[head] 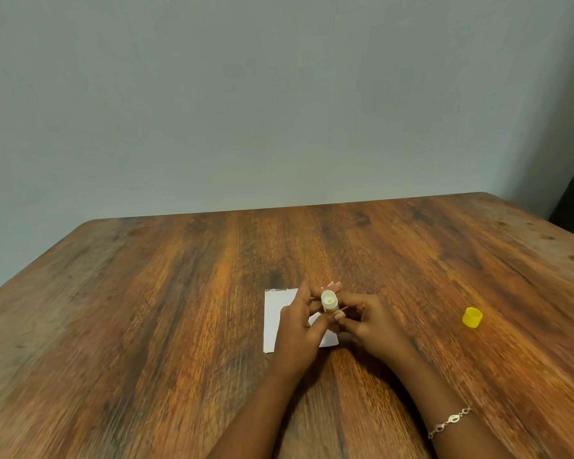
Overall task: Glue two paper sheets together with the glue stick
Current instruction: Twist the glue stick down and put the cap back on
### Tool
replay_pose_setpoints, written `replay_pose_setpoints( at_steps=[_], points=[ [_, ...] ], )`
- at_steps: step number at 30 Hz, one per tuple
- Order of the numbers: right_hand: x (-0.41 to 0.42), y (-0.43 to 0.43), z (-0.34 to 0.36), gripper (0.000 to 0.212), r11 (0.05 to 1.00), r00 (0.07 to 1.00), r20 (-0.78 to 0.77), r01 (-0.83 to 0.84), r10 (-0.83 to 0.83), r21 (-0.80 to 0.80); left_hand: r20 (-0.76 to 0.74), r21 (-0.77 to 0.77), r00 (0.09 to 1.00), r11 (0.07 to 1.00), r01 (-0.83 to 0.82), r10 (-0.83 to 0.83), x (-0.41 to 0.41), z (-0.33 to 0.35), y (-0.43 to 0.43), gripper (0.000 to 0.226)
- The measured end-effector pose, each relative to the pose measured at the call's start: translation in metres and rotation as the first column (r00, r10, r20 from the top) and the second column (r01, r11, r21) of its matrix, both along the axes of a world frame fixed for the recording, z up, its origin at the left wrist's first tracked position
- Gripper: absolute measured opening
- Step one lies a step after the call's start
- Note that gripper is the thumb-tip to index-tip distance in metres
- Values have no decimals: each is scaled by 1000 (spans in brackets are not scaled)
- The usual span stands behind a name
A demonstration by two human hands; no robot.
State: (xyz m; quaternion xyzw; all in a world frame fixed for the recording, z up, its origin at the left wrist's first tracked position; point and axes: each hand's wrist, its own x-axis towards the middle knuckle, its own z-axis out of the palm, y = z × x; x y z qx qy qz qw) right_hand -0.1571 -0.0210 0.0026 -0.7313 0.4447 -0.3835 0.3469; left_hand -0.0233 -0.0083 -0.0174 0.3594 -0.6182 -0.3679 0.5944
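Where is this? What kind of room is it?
Probably an ordinary indoor room set up for crafts: a big wooden table by a bare pale wall, with white paper and an uncapped glue stick.

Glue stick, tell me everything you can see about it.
The glue stick is a short white plastic-looking tube, uncapped, its open end tilted toward the camera, showing pale yellowish glue inside. It is held over the paper on the table. The left hand grips its body; the right hand pinches its lower end, which is hidden. Its yellow cap lies apart, to the right.
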Motion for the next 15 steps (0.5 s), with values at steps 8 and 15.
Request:
replay_pose_setpoints(
  at_steps=[8,15],
  points=[
    [-1,2,4,26,997,997,-70,-22,16,-80,-6,18,1000,1000,-11,11,0,2,2,14],
    [-2,0,2,14,995,995,-86,50,-58,-87,50,23,998,999,-41,40,-4,3,4,14]
  ],
)
